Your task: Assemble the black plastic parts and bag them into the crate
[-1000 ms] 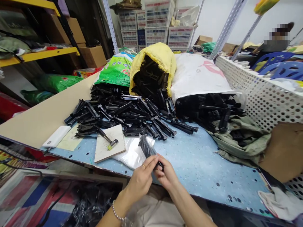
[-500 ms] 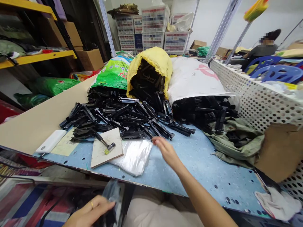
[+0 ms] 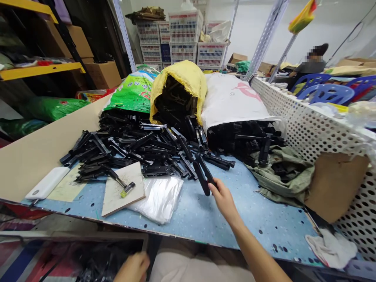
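Observation:
My right hand (image 3: 225, 199) is closed on a long black plastic part (image 3: 203, 176), which looks like two narrow arms side by side, above the blue tabletop (image 3: 229, 223). Just beyond it lies a heap of similar black parts (image 3: 141, 145). Blurred by motion, my left hand (image 3: 135, 266) is low at the front, below the table edge. Beside that hand is an open container (image 3: 96, 260) with dark, shiny, wrapped things inside. A stack of clear plastic bags (image 3: 161, 199) rests on the table, partly under a pale board (image 3: 125, 190) that bears a small hammer (image 3: 127, 188).
Green (image 3: 129, 94), yellow (image 3: 179, 82) and white sacks (image 3: 235, 98) line the back, black parts spilling out. A perforated white panel (image 3: 311, 121) borders the right side. A white power bank-like box (image 3: 47, 182) lies left. Another person (image 3: 313, 64) sits far right.
My right hand has taken hold of a black plastic part and drawn it nearer. My left hand has lowered, and the clear-bagged dark item it held is no longer visible in it.

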A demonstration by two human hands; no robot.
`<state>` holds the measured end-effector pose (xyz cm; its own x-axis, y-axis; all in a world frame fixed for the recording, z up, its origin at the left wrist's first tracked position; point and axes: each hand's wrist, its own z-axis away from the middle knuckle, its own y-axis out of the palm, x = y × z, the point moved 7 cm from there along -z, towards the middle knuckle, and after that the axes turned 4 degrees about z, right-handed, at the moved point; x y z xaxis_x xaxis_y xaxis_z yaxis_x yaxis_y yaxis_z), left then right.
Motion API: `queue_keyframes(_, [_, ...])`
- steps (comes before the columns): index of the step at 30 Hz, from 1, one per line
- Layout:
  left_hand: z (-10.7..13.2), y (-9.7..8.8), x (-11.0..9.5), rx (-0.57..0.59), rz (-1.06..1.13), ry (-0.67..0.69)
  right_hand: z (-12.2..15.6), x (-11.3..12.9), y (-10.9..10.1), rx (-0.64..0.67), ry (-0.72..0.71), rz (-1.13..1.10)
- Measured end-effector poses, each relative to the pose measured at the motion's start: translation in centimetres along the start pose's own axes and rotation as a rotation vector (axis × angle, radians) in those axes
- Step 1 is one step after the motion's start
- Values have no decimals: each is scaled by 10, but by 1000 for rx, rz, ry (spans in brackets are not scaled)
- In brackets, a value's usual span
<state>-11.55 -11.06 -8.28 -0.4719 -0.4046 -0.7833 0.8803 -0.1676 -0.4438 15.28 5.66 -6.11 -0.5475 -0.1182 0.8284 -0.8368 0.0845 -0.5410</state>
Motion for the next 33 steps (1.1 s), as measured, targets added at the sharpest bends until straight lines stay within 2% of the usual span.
queue_keyframes(2, [-28,15,-37,38,152,121,36,26,1,-125,-143,23])
queue_keyframes(4, [-50,18,-86,-97,381,357,66,56,10,-92,-322,48])
queue_keyframes(5, [-59,20,-104,-151,461,406,76,69,14,-34,-405,41])
queue_keyframes(7, [-71,33,-131,-130,580,410,83,81,9,-2,-486,10])
queue_keyframes(9, [-75,49,-145,0,649,371,71,79,-13,-113,-478,29])
queue_keyframes(10, [-73,56,-149,73,672,353,62,75,-25,-181,-470,68])
queue_keyframes(12, [-66,67,-151,166,703,327,44,71,-40,-218,-530,191])
queue_keyframes(16, [-55,77,-153,230,727,282,28,74,-40,-115,-825,329])
queue_keyframes(19, [-56,83,-154,274,770,186,24,72,-34,-26,-914,246])
queue_keyframes(21, [-62,85,-155,271,808,123,17,66,-32,-3,-834,157])
queue_keyframes(24, [-73,87,-158,221,857,86,6,46,-33,-23,-519,63])
queue_keyframes(26, [-82,86,-158,150,896,98,13,37,-34,-20,-357,19])
queue_keyframes(27, [-85,84,-157,124,912,104,23,39,-33,15,-357,4])
queue_keyframes(31, [-99,86,-146,122,925,69,79,60,-27,226,-646,77])
queue_keyframes(33, [-105,94,-136,151,923,46,91,60,-28,256,-655,166])
